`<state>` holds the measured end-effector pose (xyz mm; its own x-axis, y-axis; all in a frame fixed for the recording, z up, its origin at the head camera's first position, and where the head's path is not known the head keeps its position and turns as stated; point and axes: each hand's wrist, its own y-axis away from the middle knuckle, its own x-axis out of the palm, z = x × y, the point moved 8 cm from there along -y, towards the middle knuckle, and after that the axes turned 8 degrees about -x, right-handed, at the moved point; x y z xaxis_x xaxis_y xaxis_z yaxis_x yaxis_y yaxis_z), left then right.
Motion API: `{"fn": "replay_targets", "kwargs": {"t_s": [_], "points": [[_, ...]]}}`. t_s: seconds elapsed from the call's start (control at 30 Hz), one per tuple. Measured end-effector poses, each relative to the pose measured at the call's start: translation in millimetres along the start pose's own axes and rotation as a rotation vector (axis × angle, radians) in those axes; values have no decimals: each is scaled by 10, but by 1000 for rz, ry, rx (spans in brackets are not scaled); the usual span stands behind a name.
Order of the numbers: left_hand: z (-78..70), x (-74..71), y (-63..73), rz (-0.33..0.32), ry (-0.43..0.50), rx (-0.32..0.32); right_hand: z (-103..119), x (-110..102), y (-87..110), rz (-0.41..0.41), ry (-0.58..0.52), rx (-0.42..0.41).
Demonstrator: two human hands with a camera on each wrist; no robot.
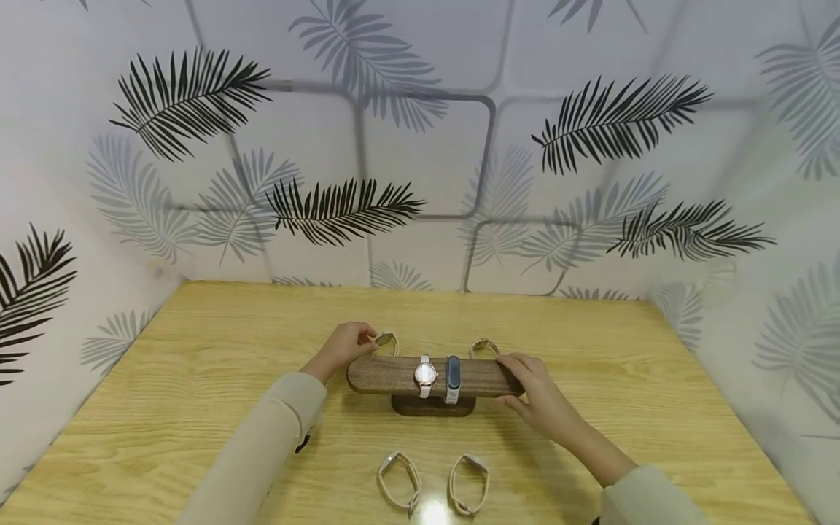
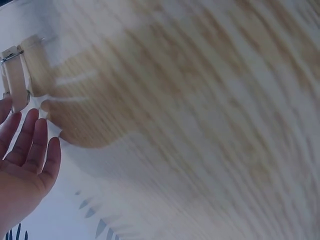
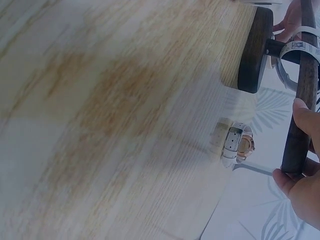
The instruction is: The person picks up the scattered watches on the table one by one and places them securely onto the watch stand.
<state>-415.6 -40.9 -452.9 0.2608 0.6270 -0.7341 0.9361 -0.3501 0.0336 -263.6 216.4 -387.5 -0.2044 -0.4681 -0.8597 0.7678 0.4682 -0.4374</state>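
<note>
A dark wooden watch stand sits mid-table, its long bar raised on an oval base. The bar carries a round-faced watch on a white strap and a fitness band with a dark screen. My right hand grips the bar's right end, thumb on the near side and fingers over the top. Behind the left end, my left hand pinches a light-strapped watch; in the left wrist view its other fingers spread beside that watch.
Another watch stands behind the bar toward the right. Two more pale-strapped watches, one on the left and one on the right, lie in front of the base. A leaf-patterned wall borders the wooden table.
</note>
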Motion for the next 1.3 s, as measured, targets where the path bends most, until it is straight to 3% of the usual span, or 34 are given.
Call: {"fn": "replay_targets", "kwargs": {"t_s": [0.1, 0.23, 0.33, 0.6, 0.83, 1.3], "points": [[-132, -65, 119, -37, -58, -22, -6, 17, 1, 9, -4, 8], [-162, -103, 171, -84, -93, -59, -20, 29, 8, 18, -8, 18], [-145, -121, 175, -109, -78, -81, -24, 27, 16, 18, -11, 24], [-92, -190, 219, -142, -40, -64, 34, 0, 4, -2, -2, 9], [29, -250, 280, -127, -3, -139, 54, -19, -2, -13, 6, -1], [153, -390, 513, -82, 246, -303, 28, 11, -8, 1, -4, 18]]}}
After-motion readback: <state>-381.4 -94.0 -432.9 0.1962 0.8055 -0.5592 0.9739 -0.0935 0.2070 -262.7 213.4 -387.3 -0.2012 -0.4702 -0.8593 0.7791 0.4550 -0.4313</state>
